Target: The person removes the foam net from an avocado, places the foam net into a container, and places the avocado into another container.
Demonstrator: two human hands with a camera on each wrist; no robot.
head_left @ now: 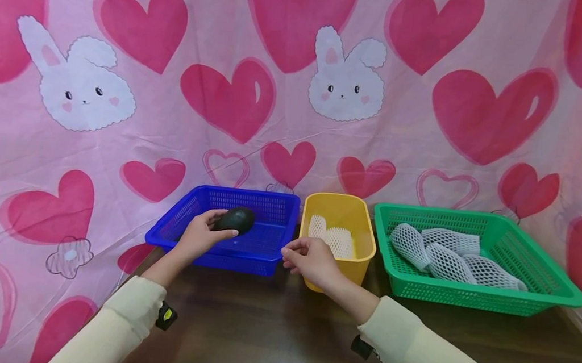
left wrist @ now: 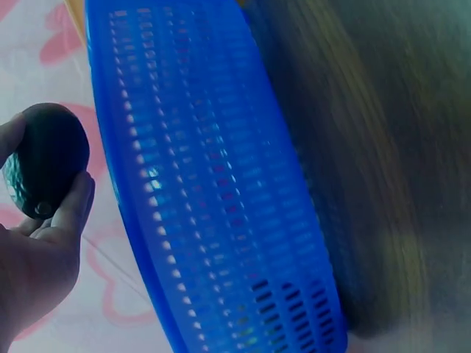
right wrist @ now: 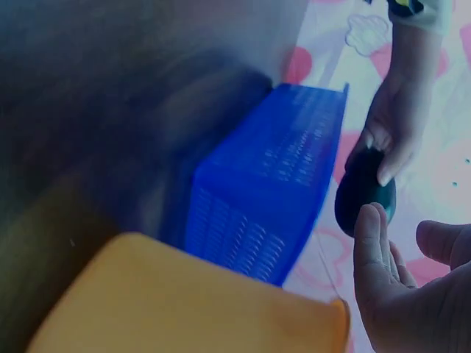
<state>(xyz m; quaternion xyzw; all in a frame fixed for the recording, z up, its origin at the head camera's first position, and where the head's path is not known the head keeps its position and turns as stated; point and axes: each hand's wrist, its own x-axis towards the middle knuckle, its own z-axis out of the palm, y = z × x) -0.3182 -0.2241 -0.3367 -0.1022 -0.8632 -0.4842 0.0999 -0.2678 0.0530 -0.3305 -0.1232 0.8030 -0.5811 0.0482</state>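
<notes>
My left hand (head_left: 198,237) grips a dark green avocado (head_left: 236,220) between thumb and fingers, over the blue basket (head_left: 265,231). In the left wrist view the avocado (left wrist: 48,158) shows a small stem nub at its lower end. My right hand (head_left: 315,260) is held in front of the yellow bin (head_left: 370,245), its fingers loosely bent with nothing in them. White foam net sleeves (head_left: 339,242) lie inside that bin. In the right wrist view, the fingers of my right hand (right wrist: 401,294) overlap the avocado; whether they touch it I cannot tell.
To the right, a green basket (head_left: 467,295) holds several things in white foam nets (head_left: 450,262). All three containers stand side by side on a dark wooden table (head_left: 259,327). Behind them hangs a pink cloth (head_left: 285,127) with hearts and rabbits.
</notes>
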